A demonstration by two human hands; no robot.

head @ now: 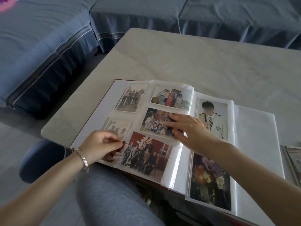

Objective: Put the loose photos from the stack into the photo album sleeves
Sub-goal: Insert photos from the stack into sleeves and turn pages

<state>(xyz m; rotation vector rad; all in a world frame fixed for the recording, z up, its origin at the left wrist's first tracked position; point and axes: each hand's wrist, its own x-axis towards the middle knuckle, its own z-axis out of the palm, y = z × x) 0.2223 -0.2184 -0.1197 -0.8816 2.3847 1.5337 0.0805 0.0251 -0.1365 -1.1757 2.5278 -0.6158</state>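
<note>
A grey-trousered knee (105, 193) sits below the open white-paged photo album (254, 128) at the pale marble table's (179, 59) near edge; the left hand (99, 145) pinches a red-backed group photo's (146, 154) corner (or its sleeve's edge); the right hand (187, 128) presses spread fingers on another sleeved group photo (154, 123); the stack of loose photos (292, 158) lies rightward.

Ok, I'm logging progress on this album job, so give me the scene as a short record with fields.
album: open on the table
left hand: pinches a corner of the red-backed photo
right hand: straight fingers press the middle group photo
loose stack: right edge of frame, untouched
left page: five photos showing
</note>
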